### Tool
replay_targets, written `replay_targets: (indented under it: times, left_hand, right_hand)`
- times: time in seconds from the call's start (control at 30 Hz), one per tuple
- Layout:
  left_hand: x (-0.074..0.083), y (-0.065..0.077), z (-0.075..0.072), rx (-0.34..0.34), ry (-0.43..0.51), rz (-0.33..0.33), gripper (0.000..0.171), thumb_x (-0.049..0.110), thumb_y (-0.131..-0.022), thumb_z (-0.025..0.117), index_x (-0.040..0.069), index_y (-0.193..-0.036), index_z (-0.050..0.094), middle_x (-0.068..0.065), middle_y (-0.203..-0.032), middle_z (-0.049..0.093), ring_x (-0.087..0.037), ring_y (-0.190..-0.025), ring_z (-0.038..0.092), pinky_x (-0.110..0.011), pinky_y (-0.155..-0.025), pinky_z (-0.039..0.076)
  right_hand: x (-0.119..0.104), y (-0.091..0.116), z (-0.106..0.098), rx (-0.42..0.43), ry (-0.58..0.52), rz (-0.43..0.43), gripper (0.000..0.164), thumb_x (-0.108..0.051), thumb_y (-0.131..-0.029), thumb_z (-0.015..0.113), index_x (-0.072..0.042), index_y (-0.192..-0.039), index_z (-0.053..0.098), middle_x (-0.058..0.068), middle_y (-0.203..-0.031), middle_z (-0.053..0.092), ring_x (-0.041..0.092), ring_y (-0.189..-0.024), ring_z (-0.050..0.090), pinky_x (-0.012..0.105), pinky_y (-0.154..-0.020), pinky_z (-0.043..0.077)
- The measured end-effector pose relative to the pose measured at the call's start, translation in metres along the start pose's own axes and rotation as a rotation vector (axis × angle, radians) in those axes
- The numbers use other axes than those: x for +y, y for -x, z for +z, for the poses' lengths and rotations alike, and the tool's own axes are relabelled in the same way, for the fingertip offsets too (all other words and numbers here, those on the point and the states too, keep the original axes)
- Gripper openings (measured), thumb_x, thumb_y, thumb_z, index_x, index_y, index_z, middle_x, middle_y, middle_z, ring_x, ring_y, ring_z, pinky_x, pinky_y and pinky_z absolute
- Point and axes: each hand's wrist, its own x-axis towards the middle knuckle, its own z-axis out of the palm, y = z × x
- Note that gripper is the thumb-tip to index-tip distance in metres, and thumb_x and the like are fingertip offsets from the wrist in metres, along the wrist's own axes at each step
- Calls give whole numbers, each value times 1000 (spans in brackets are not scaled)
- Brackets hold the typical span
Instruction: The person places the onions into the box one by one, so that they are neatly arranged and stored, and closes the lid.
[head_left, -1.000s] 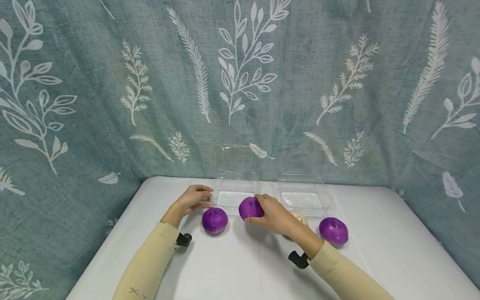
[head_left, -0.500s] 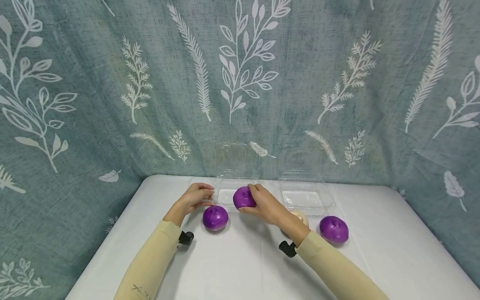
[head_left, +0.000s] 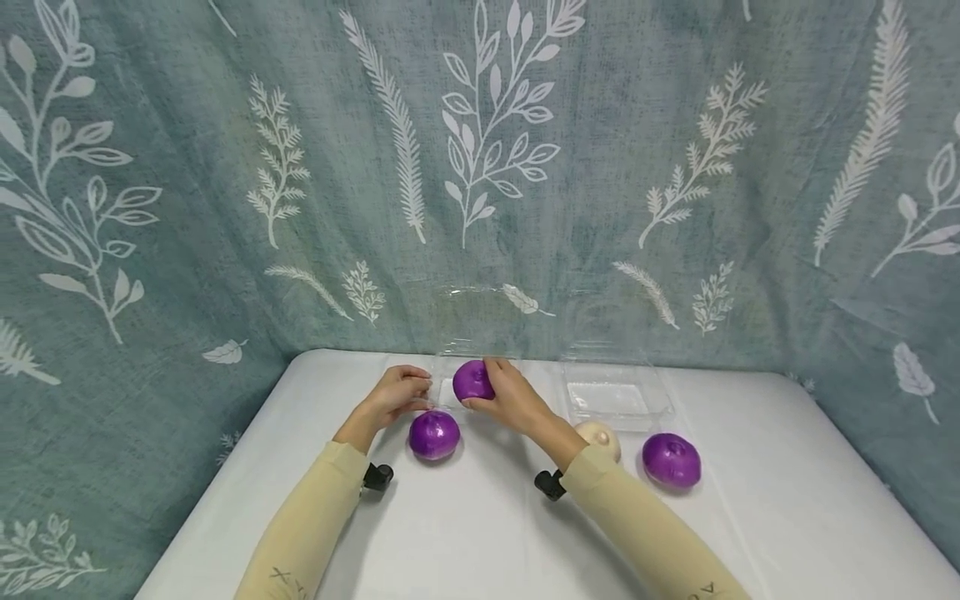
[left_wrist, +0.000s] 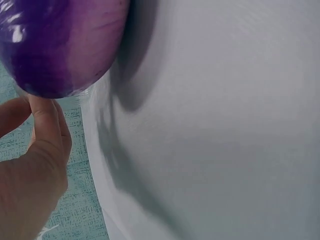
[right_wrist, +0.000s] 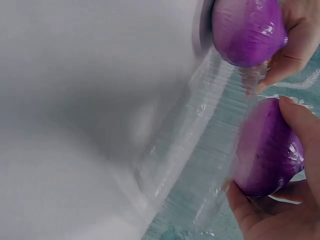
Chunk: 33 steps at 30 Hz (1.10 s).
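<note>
Held onion is over the left tub in the head view, clamped between thumb and fingers of the right hand. Left hand is at the tub's left side, fingertips by the edge. Clear plastic reads poorly: can't tell if the left fingers pinch the rim or only touch it, or if the held onion touches the tub.

Edges: the table's back edge runs just behind the tub, curtain rising beyond. White tabletop runs from the tub's front toward the person, between the forearms; more lies left of the tub, past the left hand. A narrow gap separates the tub from the right tub on its right.

Around: near onion, purple, sits just in front of the tub's left corner, close under the left fingers, blocking that corner. White onion is front-right of the tub, partly behind the right sleeve. Far onion, purple, lies farther right of the tub. Left sleeve crosses front-left of the tub. Black wrist mounts show under both wrists, in front of the tub.
</note>
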Motion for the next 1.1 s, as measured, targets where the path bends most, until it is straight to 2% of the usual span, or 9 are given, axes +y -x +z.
replay_targets:
  times: [0.17,0.37,0.6,0.83,1.1]
  left_hand:
    - [1,2,0,3,-12,10,37,2,-102,55,-15,-135,49,-27,-116,54,-24,-88,61,-31,-76,65]
    - [2,2,1,8,-14,-4,36,1,-102,55,-14,-134,51,-27,-118,54,-24,-91,59,-31,-76,66]
    - [5,1,0,9,-22,-33,34,1,-101,56,-13,-132,52,-27,-116,55,-23,-89,60,-32,-78,66]
    - [2,-3,-3,-6,7,-49,34,1,-101,58,-13,-132,53,-23,-111,58,-22,-85,61,-32,-77,66]
    - [3,-3,-6,-11,22,-44,35,0,-101,57,-13,-133,51,-18,-106,57,-18,-83,59,-33,-80,66]
  right_hand:
    - [2,-10,11,-17,-39,38,86,-39,-93,77,9,-152,37,31,-148,46,45,-133,51,53,-111,49]
    - [9,-15,21,-42,-73,72,89,-40,-93,76,10,-154,34,31,-150,44,44,-137,47,52,-116,44]
    - [15,-21,26,-88,-66,59,83,-42,-94,75,9,-149,41,28,-137,56,38,-123,58,48,-106,53]
    - [17,-31,31,-160,-56,60,72,-39,-95,74,9,-142,47,22,-123,62,33,-113,62,45,-100,56]
    - [17,-41,38,-197,-78,77,77,-39,-96,73,9,-148,42,25,-136,59,37,-124,59,48,-108,52]
